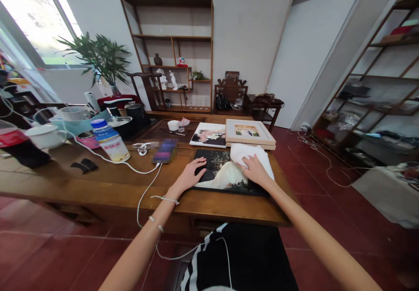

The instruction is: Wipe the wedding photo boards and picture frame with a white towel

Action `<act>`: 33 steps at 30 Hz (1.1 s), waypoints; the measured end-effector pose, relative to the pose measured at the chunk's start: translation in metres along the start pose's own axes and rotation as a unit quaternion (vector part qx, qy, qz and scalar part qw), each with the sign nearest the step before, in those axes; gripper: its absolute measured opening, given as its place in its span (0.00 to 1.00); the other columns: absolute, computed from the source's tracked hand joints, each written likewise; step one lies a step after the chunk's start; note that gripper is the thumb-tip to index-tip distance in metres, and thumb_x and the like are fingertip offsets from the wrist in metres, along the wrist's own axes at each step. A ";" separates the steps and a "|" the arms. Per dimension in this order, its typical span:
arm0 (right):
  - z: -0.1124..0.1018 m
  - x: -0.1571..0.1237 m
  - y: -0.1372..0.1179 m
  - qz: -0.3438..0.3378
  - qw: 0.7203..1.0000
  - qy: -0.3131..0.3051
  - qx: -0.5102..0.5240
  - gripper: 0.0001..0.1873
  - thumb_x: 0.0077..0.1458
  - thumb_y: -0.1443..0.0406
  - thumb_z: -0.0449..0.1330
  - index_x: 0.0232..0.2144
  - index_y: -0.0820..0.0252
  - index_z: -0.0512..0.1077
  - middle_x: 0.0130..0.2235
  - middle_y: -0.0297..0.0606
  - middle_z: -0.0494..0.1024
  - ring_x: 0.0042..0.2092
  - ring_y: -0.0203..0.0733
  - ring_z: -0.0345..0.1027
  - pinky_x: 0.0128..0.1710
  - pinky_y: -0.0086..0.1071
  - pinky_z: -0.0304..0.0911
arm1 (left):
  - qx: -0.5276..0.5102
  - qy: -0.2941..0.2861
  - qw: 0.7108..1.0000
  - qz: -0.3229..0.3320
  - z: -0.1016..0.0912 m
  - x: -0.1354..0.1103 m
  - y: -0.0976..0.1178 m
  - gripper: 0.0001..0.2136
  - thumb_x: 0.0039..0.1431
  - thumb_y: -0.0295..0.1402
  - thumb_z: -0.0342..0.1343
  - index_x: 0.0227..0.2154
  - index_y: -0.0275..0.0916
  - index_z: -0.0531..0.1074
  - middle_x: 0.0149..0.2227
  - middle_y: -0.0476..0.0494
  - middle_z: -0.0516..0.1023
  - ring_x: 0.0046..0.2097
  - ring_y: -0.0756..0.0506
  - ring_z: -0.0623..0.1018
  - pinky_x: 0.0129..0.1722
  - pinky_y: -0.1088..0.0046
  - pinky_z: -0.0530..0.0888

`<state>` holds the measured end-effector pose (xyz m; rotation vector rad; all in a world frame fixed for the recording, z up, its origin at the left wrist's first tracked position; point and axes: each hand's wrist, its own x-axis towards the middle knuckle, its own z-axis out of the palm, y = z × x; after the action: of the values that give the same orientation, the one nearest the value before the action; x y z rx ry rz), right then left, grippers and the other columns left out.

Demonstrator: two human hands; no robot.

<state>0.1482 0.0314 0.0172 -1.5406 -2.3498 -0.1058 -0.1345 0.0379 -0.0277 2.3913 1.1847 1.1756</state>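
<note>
Directly beneath right fingers, white cloth.

Bright daylight enters through a window at the upper left of the frame, with a leafy green plant near it. Against the pale wall, a wooden shelf unit stands at upper centre, a dark carved chair just to its right. Another open rack lines the right edge. Glossy dark-red tiles cover the floor around the brown wooden surface across the middle.
</note>
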 end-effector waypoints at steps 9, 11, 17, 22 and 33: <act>0.005 -0.003 -0.016 0.002 1.000 0.015 -0.015 0.10 0.53 0.68 0.50 0.34 0.63 0.70 0.51 0.54 0.68 0.57 0.50 0.54 0.54 0.50 0.42 | 0.005 0.001 1.000 -0.003 -0.002 0.001 0.006 0.14 0.58 0.34 0.50 0.44 0.36 0.72 0.50 0.37 0.72 0.54 0.42 0.70 0.55 0.58 0.66; 0.004 -0.019 -0.031 -0.022 1.000 0.010 -0.006 0.09 0.52 0.69 0.51 0.34 0.62 0.70 0.54 0.55 0.65 0.59 0.50 0.51 0.56 0.52 0.40 | 0.008 0.001 1.000 0.000 -0.002 0.001 0.006 0.13 0.58 0.34 0.50 0.43 0.36 0.72 0.50 0.37 0.72 0.53 0.42 0.70 0.55 0.58 0.66; -0.002 -0.055 -0.073 -0.119 0.991 -0.004 0.066 0.09 0.50 0.71 0.52 0.32 0.58 0.70 0.55 0.47 0.66 0.61 0.48 0.48 0.58 0.55 0.36 | 0.006 0.001 1.000 0.000 -0.001 0.000 0.004 0.13 0.57 0.33 0.50 0.43 0.35 0.72 0.50 0.36 0.72 0.53 0.42 0.70 0.55 0.58 0.66; 0.003 -0.034 -0.068 -0.105 0.992 -0.002 0.066 0.08 0.52 0.68 0.52 0.35 0.60 0.71 0.54 0.51 0.67 0.60 0.47 0.50 0.58 0.51 0.39 | 0.006 0.000 1.000 -0.002 -0.002 0.000 0.006 0.13 0.57 0.33 0.50 0.43 0.36 0.72 0.50 0.37 0.72 0.53 0.42 0.70 0.55 0.59 0.66; 0.015 0.042 -0.031 -0.009 1.000 0.006 0.009 0.12 0.56 0.67 0.50 0.38 0.63 0.71 0.50 0.51 0.69 0.54 0.52 0.58 0.54 0.49 0.44 | 0.003 0.003 1.000 -0.005 -0.003 0.000 0.007 0.13 0.57 0.34 0.50 0.44 0.37 0.72 0.50 0.38 0.72 0.54 0.41 0.70 0.55 0.57 0.66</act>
<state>0.1019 0.0591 0.0196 -1.5068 -2.3500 -0.0973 -0.1327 0.0330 -0.0222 2.3836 1.2027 1.1798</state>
